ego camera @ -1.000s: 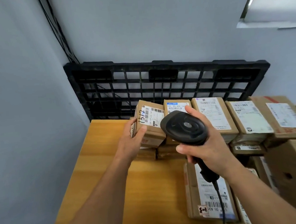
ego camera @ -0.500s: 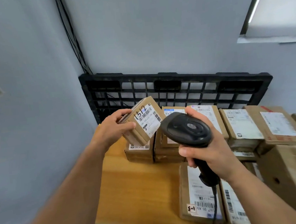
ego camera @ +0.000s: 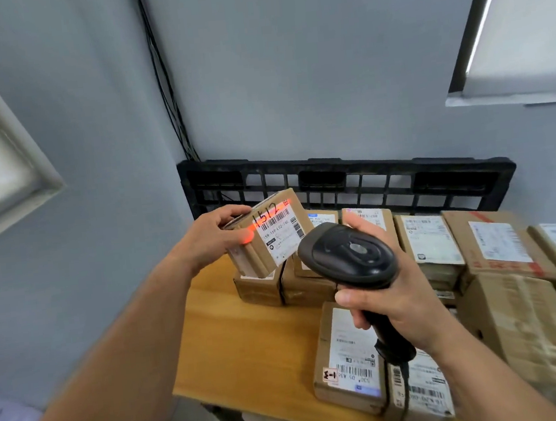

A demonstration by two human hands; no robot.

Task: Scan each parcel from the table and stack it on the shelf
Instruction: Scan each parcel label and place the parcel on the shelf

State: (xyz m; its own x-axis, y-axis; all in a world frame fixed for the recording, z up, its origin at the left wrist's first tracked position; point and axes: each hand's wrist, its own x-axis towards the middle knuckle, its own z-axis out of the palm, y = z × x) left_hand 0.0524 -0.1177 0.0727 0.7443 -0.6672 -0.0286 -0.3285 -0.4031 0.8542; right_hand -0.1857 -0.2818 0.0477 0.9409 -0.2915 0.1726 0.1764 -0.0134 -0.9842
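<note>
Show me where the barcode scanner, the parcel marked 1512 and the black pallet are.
barcode scanner (ego camera: 348, 254), head view, top of its dark head.
parcel marked 1512 (ego camera: 281, 240), head view, its white shipping label.
black pallet (ego camera: 453, 180), head view, upper frame, right of centre.

Parcel-handling room, of the mailroom or small depot kind. Evidence: wooden table (ego camera: 249, 349) loaded with taped cardboard parcels (ego camera: 432, 243) bearing printed shipping labels and barcodes; corded handheld barcode scanner (ego camera: 348, 254), its red beam across the label of a parcel marked 1512 (ego camera: 279, 234); black plastic pallet (ego camera: 352, 182) stood on edge against the wall behind. Fabric: plain grey-blue walls (ego camera: 290, 73), black cables (ego camera: 166, 85) running down the corner, window (ego camera: 524, 34) at upper right.
</note>
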